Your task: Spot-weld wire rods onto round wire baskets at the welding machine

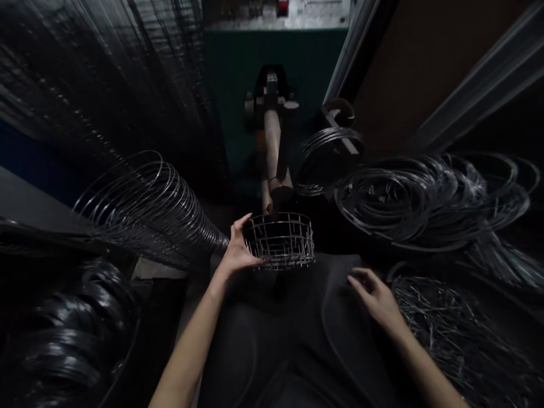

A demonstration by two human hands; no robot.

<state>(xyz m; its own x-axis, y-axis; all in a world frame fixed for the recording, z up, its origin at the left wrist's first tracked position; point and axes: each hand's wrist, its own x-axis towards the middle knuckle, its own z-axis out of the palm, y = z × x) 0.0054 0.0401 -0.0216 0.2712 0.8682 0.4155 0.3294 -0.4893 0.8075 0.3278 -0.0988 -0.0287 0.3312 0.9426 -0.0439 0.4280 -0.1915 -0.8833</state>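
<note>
A round wire basket [280, 241] sits in front of the machine's arm, near the middle of the head view. My left hand [240, 249] grips its left side, thumb low by the bottom rim and fingers up at the top rim. Over the dark apron [297, 328], to the right of the basket and apart from it, is my right hand [376, 294]. Its thumb and forefinger are curled toward each other; whatever may be between them is too dark to make out.
A machine arm [274, 136] reaches toward me from a green machine body [229, 73]. Wire rings [170, 198] line up at left, above shiny wire coils [63, 340]. At right are more wire hoops [403, 192] and a bin of short wire pieces [442, 317].
</note>
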